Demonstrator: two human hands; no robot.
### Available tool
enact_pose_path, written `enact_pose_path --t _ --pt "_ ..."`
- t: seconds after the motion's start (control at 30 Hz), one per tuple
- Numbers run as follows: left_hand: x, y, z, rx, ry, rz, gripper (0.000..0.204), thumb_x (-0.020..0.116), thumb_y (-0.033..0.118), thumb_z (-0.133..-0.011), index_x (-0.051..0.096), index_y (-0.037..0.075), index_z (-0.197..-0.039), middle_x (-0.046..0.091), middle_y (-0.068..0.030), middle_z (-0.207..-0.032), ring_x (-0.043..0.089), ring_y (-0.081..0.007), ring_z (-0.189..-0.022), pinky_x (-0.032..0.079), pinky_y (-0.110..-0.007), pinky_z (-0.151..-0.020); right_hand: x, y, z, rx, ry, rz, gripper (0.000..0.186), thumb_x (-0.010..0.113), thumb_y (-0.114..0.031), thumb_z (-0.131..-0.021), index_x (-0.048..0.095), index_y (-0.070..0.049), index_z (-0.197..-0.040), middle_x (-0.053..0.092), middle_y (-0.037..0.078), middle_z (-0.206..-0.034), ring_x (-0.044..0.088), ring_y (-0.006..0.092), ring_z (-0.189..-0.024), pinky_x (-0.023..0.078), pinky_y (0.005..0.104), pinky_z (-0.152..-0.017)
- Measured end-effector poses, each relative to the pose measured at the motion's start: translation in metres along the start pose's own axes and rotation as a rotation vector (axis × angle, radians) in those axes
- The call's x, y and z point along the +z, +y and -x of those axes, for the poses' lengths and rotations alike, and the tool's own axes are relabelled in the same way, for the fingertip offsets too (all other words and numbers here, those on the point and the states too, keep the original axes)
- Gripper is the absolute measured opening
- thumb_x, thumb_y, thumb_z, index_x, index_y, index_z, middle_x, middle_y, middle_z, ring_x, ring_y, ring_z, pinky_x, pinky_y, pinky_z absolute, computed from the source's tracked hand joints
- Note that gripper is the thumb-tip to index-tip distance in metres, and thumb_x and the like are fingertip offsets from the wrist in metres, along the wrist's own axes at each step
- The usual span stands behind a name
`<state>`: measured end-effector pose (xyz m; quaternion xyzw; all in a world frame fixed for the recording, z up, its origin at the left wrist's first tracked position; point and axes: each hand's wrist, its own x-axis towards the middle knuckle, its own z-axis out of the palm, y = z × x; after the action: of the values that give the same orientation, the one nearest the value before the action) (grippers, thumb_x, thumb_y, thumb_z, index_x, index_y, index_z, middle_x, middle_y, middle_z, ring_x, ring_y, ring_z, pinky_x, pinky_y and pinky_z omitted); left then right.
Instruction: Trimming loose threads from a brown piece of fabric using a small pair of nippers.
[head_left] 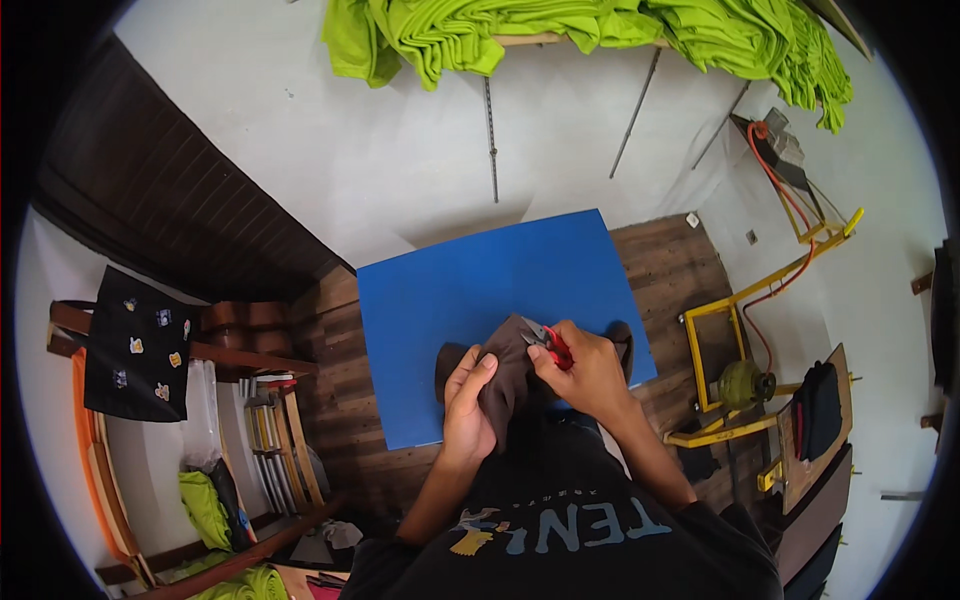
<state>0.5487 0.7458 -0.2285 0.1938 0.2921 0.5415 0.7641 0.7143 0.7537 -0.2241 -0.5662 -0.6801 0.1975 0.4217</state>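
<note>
Dark brown fabric is bunched up between my hands above the near part of a blue tabletop. My left hand grips the cloth's left side, thumb on top. In my right hand are red-handled thread snips, their metal blades pointing left against the fabric's upper edge. More dark cloth shows on the tabletop to either side of my hands. Whether a thread lies between the blades is too small to tell.
Lime-green garments are piled on a shelf along the far wall. A yellow metal frame with a green gas cylinder stands to the right. On the left are a wooden rack and a black printed cloth.
</note>
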Motion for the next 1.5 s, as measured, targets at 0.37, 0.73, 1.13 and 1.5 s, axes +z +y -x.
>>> enact_pose_path --t 0.37,0.73,1.13,1.5 --pt "0.032 -0.030 -0.005 0.016 -0.041 -0.106 0.008 0.053 0.013 -0.095 0.053 0.007 -0.091 0.059 -0.0012 -0.092 0.056 -0.0059 -0.084 0.044 -0.021 -0.077 -0.030 0.030 0.011 0.037 0.037 0.000 0.029 0.069 -0.023 -0.084 0.051 0.000 -0.080 0.052 0.015 -0.061 0.052 0.0285 -0.050 0.041 0.0353 -0.049" --pt "0.109 -0.065 0.012 0.005 0.023 -0.061 0.011 0.053 0.014 -0.095 0.054 0.005 -0.101 0.062 -0.0055 -0.102 0.059 -0.0101 -0.093 0.046 -0.024 -0.084 -0.094 0.045 0.022 0.017 0.084 -0.033 0.026 0.068 -0.020 -0.084 0.053 -0.001 -0.080 0.054 0.016 -0.062 0.054 0.0282 -0.051 0.042 0.0353 -0.048" --pt "0.182 -0.160 0.042 0.087 -0.016 -0.104 0.006 0.054 0.013 -0.095 0.053 0.007 -0.093 0.059 -0.0007 -0.094 0.053 -0.0058 -0.086 0.042 -0.022 -0.078 -0.199 0.079 0.070 -0.076 0.014 -0.137 0.026 0.066 -0.018 -0.085 0.050 0.000 -0.077 0.052 0.016 -0.061 0.052 0.0304 -0.050 0.040 0.0371 -0.048" --pt "0.177 -0.191 0.072 0.175 -0.040 -0.163 0.012 0.055 0.017 -0.095 0.052 0.006 -0.091 0.062 -0.0051 -0.100 0.057 -0.0085 -0.089 0.044 -0.024 -0.081 -0.218 0.088 0.103 0.137 0.100 -0.352 0.022 0.067 -0.018 -0.086 0.056 0.000 -0.081 0.040 0.002 -0.060 0.037 0.0059 -0.059 0.035 0.0252 -0.051"
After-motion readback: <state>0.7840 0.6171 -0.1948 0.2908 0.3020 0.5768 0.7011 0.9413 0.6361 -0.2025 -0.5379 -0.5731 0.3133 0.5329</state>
